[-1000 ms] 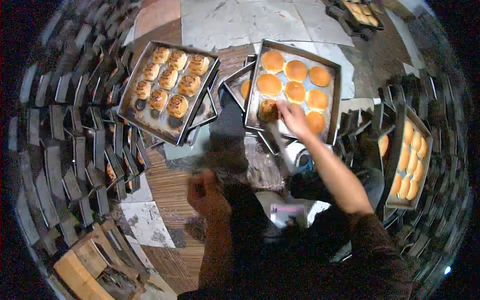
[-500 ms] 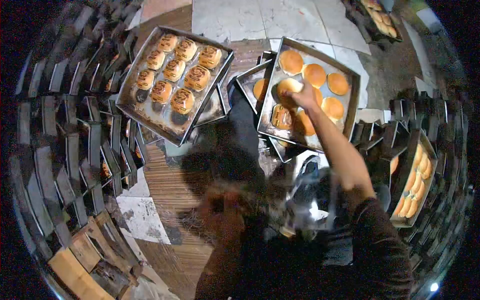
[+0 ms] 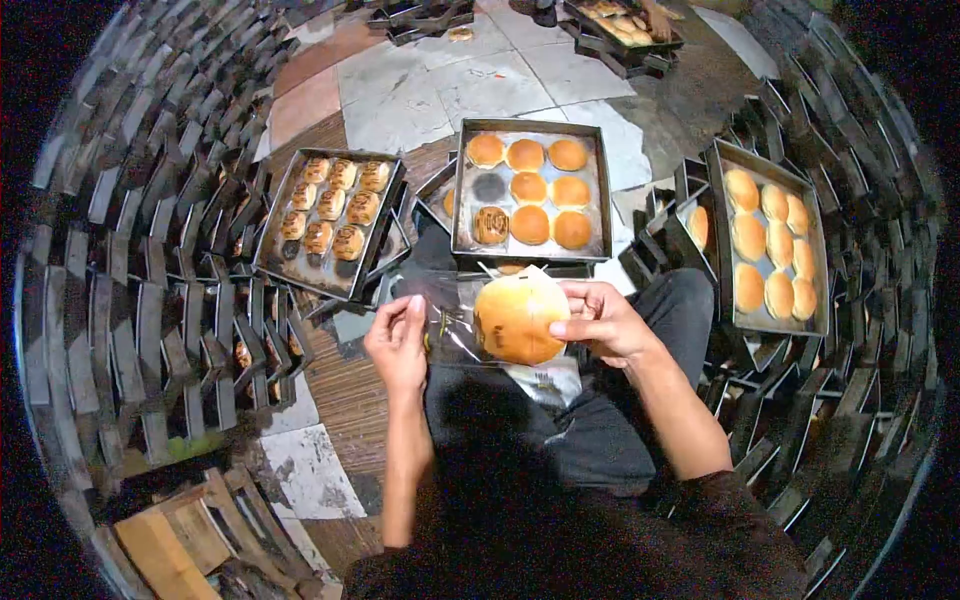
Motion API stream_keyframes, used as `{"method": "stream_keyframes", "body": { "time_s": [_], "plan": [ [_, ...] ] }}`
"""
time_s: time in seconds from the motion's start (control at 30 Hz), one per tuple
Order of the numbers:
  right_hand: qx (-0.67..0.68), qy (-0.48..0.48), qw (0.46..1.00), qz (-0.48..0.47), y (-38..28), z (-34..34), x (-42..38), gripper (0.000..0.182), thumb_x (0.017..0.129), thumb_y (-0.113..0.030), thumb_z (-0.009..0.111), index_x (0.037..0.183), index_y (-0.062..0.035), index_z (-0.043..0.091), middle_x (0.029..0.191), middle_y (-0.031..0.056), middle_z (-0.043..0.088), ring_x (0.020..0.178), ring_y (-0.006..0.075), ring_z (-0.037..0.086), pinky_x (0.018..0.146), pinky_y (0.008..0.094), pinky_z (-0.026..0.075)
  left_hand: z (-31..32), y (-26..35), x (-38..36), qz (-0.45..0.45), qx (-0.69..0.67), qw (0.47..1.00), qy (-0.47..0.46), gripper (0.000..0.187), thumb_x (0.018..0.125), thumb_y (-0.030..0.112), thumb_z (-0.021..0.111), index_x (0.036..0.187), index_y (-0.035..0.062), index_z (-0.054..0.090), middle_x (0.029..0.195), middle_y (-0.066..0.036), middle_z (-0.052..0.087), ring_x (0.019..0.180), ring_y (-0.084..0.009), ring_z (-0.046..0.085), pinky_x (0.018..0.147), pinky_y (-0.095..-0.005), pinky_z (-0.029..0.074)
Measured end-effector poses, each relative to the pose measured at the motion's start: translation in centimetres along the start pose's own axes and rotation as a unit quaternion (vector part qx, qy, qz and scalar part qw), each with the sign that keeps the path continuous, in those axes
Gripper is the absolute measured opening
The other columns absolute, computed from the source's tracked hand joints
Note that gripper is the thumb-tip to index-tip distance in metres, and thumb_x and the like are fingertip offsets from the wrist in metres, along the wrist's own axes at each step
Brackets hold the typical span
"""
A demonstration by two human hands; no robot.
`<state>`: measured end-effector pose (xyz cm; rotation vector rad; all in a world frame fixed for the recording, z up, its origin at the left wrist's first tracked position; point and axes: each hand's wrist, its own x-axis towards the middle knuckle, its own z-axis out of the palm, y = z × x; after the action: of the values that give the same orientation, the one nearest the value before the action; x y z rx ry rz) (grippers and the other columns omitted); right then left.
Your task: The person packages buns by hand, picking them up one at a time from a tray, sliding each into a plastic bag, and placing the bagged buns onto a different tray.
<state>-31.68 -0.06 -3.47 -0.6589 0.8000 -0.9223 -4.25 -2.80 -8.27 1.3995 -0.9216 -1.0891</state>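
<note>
Two hands are raised over the person's lap, level with each other and apart, with a single round bun (image 3: 517,318) between them. The right hand (image 3: 598,320) is clamped on the bun, thumb and fingers pinching its right edge, so the golden top faces the camera. The left hand (image 3: 398,340) pinches the left edge of a clear plastic bag (image 3: 447,322), fingers pressed together on the film; the bag stretches toward the bun and appears to lie partly around it, though how far the bun sits inside cannot be told.

Just beyond the bun on the floor lies a metal tray (image 3: 459,195) with six plain golden buns, one darker patterned bun at its near left and one bare dark spot above that. To the left, a second tray (image 3: 283,262) holds rows of smaller patterned buns, with bare spots along its near edge. To the right, beside the person's knee, a third tray (image 3: 718,240) carries pale oval buns in two rows. A further tray of buns (image 3: 622,22) sits far back at the top edge, with another person's hand on it. Stacks of dark empty trays (image 3: 150,290) ring the scene on both sides, and wooden crates (image 3: 170,530) stand at the lower left
</note>
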Motion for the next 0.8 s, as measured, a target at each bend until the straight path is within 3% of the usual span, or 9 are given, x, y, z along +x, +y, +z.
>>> {"method": "stream_keyframes", "body": {
  "time_s": [0.1, 0.17, 0.27, 0.33, 0.4, 0.53, 0.57, 0.67, 0.8],
  "plan": [
    [-0.081, 0.022, 0.991, -0.105, -0.1, 4.5, -2.1, 0.058, 0.079, 0.001, 0.074, 0.130, 0.0065, 0.048, 0.114, 0.0117, 0.065, 0.102, 0.0158, 0.064, 0.091, 0.0307, 0.052, 1.5, 0.6, -0.6, 0.104, -0.018, 0.994, 0.035, 0.026, 0.094, 0.024, 0.063, 0.109, 0.0041, 0.061, 0.107, -0.007, 0.060, 0.097, -0.0133, 0.057, 0.083, -0.0256, 0.046],
    [-0.316, 0.068, 0.893, -0.313, -0.3, 7.3, -3.2, 0.050, 0.077, 0.004, 0.070, 0.125, 0.0041, 0.055, 0.115, 0.0158, 0.065, 0.105, 0.0262, 0.065, 0.094, 0.0360, 0.051, 2.8, 7.3, -3.5, -0.082, -0.231, 0.969, -0.033, 0.079, 0.089, 0.067, 0.044, 0.146, 0.0140, 0.032, 0.146, -0.015, 0.037, 0.124, -0.0322, 0.048, 0.106, -0.0403, 0.036],
    [-0.509, 0.022, 0.690, -0.514, 0.1, 9.0, -2.5, 0.047, 0.070, 0.004, 0.063, 0.117, -0.0032, 0.064, 0.119, 0.0195, 0.062, 0.112, 0.0360, 0.060, 0.097, 0.0450, 0.049, 4.9, 10.5, -7.2, -0.061, -0.381, 0.900, -0.204, 0.088, 0.089, 0.073, 0.031, 0.137, -0.0002, 0.042, 0.130, -0.022, 0.054, 0.123, -0.0366, 0.050, 0.106, -0.0493, 0.038],
    [-0.539, 0.038, 0.627, -0.561, -0.5, 10.4, -2.4, 0.042, 0.074, -0.003, 0.061, 0.115, -0.0072, 0.067, 0.117, 0.0186, 0.062, 0.111, 0.0351, 0.060, 0.097, 0.0480, 0.049, 6.1, 11.4, -9.2, -0.003, -0.393, 0.915, -0.092, 0.086, 0.089, 0.070, 0.033, 0.138, -0.0011, 0.040, 0.134, -0.023, 0.050, 0.124, -0.0413, 0.048, 0.107, -0.0507, 0.037],
    [-0.526, 0.012, 0.611, -0.592, -0.1, 10.4, -2.6, 0.039, 0.076, -0.006, 0.061, 0.115, -0.0095, 0.068, 0.116, 0.0172, 0.061, 0.110, 0.0346, 0.060, 0.097, 0.0499, 0.049, 4.7, 12.0, -9.6, -0.043, -0.557, 0.808, -0.186, 0.089, 0.088, 0.069, 0.034, 0.140, -0.0028, 0.037, 0.138, -0.025, 0.045, 0.127, -0.0452, 0.043, 0.107, -0.0540, 0.035],
    [-0.534, -0.014, 0.581, -0.614, -0.3, 10.8, -3.0, 0.033, 0.076, -0.005, 0.068, 0.108, -0.0123, 0.073, 0.121, 0.0165, 0.060, 0.114, 0.0355, 0.059, 0.098, 0.0506, 0.047, 3.5, 13.2, -10.7, 0.006, -0.408, 0.894, -0.185, 0.094, 0.082, 0.071, 0.038, 0.144, -0.0002, 0.032, 0.147, -0.022, 0.035, 0.133, -0.0456, 0.034, 0.110, -0.0545, 0.031],
    [-0.546, 0.009, 0.561, -0.622, -0.7, 11.1, -2.6, 0.041, 0.079, -0.011, 0.061, 0.120, -0.0135, 0.066, 0.126, 0.0178, 0.057, 0.116, 0.0345, 0.057, 0.100, 0.0486, 0.047, 3.3, 13.0, -11.3, -0.063, -0.645, 0.736, -0.195, 0.092, 0.083, 0.068, 0.038, 0.145, 0.0015, 0.031, 0.148, -0.021, 0.034, 0.133, -0.0442, 0.035, 0.111, -0.0528, 0.030],
    [-0.541, 0.004, 0.633, -0.553, -1.7, 13.2, -3.0, 0.040, 0.076, -0.005, 0.069, 0.115, -0.0121, 0.068, 0.130, 0.0197, 0.055, 0.116, 0.0397, 0.057, 0.101, 0.0497, 0.046, 4.5, 14.2, -12.3, 0.007, -0.368, 0.923, -0.111, 0.088, 0.083, 0.061, 0.039, 0.148, 0.0055, 0.023, 0.149, -0.023, 0.031, 0.135, -0.0367, 0.037, 0.113, -0.0474, 0.030],
    [-0.517, -0.018, 0.640, -0.568, -1.6, 12.8, -4.1, 0.045, 0.077, -0.004, 0.068, 0.120, -0.0148, 0.065, 0.140, 0.0214, 0.047, 0.125, 0.0406, 0.049, 0.101, 0.0477, 0.046, 3.2, 15.6, -14.1, 0.101, -0.309, 0.930, -0.173, 0.089, 0.082, 0.064, 0.042, 0.149, 0.0091, 0.022, 0.148, -0.024, 0.032, 0.133, -0.0400, 0.037, 0.110, -0.0501, 0.032]
  ]
}}
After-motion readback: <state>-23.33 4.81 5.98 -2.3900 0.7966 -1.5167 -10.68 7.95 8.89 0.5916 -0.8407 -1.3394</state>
